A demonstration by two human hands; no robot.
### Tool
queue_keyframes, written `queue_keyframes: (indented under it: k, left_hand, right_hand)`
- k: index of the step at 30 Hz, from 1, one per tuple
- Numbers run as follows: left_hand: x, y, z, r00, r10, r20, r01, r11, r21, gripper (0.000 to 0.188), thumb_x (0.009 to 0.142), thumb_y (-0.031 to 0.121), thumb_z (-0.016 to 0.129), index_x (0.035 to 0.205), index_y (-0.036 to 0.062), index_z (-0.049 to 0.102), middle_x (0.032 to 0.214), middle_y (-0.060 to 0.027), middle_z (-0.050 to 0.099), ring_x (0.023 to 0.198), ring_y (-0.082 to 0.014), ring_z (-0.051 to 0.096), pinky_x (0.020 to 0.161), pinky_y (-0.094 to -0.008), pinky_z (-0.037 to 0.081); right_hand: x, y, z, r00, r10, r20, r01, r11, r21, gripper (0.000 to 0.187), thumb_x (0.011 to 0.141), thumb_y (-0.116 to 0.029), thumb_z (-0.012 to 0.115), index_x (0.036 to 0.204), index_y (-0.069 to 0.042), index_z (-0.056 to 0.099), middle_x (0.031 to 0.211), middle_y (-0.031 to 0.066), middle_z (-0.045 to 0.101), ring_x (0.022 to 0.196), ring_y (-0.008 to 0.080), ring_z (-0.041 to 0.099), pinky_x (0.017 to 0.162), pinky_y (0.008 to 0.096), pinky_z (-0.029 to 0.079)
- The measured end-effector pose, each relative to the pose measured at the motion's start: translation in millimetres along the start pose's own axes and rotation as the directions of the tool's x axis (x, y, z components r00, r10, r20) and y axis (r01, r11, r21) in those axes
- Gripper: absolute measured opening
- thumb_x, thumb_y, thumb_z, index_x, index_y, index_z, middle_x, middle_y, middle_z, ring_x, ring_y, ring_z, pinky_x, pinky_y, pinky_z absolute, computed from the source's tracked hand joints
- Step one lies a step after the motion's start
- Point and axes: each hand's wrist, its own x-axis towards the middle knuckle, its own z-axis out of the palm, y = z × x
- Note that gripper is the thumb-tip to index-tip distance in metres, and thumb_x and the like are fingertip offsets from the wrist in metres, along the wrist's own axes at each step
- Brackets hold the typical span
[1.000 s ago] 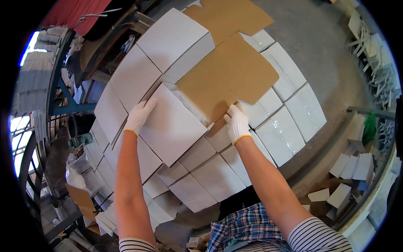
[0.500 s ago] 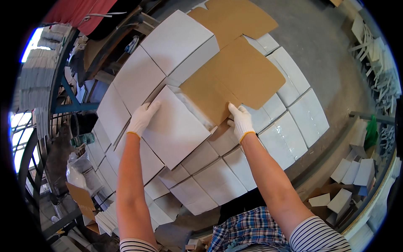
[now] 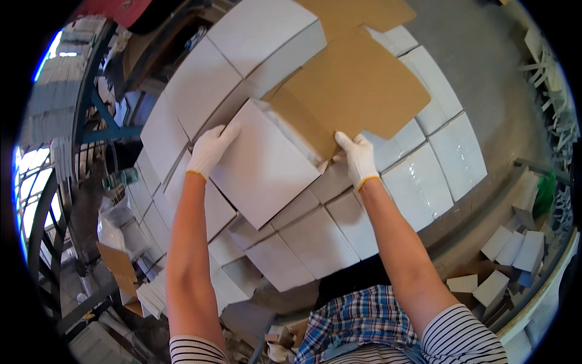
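Between my hands is a white cardboard box (image 3: 267, 164), its lid (image 3: 357, 85) swung open to the far right with the plain brown inside showing. A strip of pale lining shows along the opening. My left hand (image 3: 212, 148), in a white knit glove with a yellow cuff, grips the box's left side, the thumb on the white face and the fingers hidden beyond the edge. My right hand (image 3: 359, 159), gloved alike, pinches the lid's near edge close to the box's right corner; its other fingers are curled and partly hidden.
Many closed white boxes (image 3: 315, 242) stand packed in a stack beneath and around. A larger white box (image 3: 264, 36) rises behind. Metal racking (image 3: 100, 112) with stacked sheets stands at left. Loose white cartons (image 3: 491, 288) lie in a bin at lower right.
The open box and both hands appear slightly farther up and right. The lid has tilted up somewhat toward the box, with my right hand on its near edge. My view has shifted a little.
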Motion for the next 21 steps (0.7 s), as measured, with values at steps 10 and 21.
queue_keyframes:
  k: [10, 21]
  left_hand:
    - [-24.2, 1.2, 16.8, 0.998, 0.023, 0.052, -0.022, 1.000, -0.011, 0.064, 0.090, 0.061, 0.055, 0.087, -0.0022, 0.062, 0.081, -0.0175, 0.064, 0.077, -0.0288, 0.058, 0.075, -0.0395, 0.045]
    - [-26.8, 3.0, 14.1, 0.994, 0.023, 0.107, -0.021, 1.000, -0.020, 0.062, 0.090, 0.058, 0.056, 0.105, -0.0004, 0.069, 0.094, -0.0156, 0.070, 0.086, -0.0273, 0.064, 0.082, -0.0367, 0.049]
  right_hand:
    - [-26.6, 22.6, -38.4, 0.991, 0.128, 0.050, -0.131, 0.988, 0.076, 0.032, 0.091, -0.024, 0.074, 0.118, -0.007, 0.067, 0.109, 0.0034, 0.070, 0.095, 0.0142, 0.065, 0.077, 0.0311, 0.052]
    - [-51.5, -0.1, -25.1, 0.977, 0.007, 0.215, 0.061, 0.950, -0.307, 0.053, 0.088, -0.039, 0.074, 0.126, -0.003, 0.067, 0.121, 0.0093, 0.068, 0.106, 0.0215, 0.062, 0.092, 0.0314, 0.048]
